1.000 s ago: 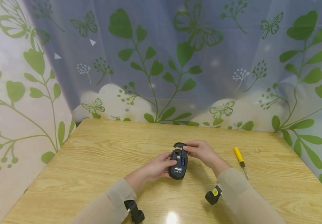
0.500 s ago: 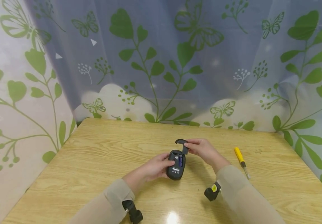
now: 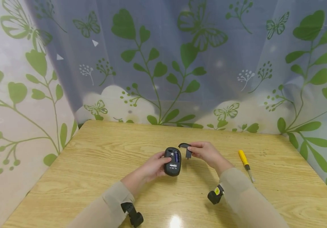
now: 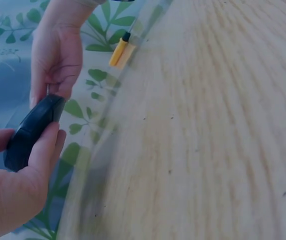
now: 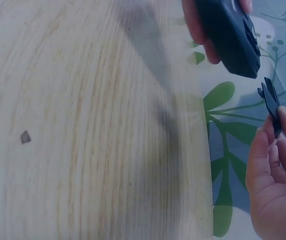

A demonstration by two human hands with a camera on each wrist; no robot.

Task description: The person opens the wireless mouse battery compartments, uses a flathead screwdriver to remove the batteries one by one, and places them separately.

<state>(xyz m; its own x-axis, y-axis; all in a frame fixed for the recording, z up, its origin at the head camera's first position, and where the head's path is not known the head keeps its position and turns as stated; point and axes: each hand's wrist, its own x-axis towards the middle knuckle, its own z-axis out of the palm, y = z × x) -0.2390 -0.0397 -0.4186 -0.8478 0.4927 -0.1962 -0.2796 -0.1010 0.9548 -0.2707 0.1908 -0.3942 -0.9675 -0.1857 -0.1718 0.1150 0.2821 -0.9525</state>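
Observation:
My left hand (image 3: 154, 166) grips a black computer mouse (image 3: 173, 169), underside up, with the thumb across its base. Its battery bay is uncovered, and a blue battery (image 3: 176, 156) shows inside. Just to the right, my right hand (image 3: 206, 152) pinches the black battery cover (image 3: 188, 153) between thumb and fingers. A small gap separates the cover from the mouse. In the right wrist view, the cover (image 5: 271, 106) appears edge-on, below the end of the mouse (image 5: 230, 37). From the left wrist, the mouse (image 4: 30, 131) is seen side-on and hides most of the cover.
A screwdriver (image 3: 244, 161) with a yellow handle lies on the wooden table (image 3: 109, 142), right of my right hand. Behind the table hangs a curtain (image 3: 163, 63) printed with leaves and butterflies. Black camera mounts (image 3: 216, 195) stick out from both wrists.
The battery cover has come off the mouse, pulled away by my right hand. My left hand has since moved the mouse left and slightly up, widening the gap.

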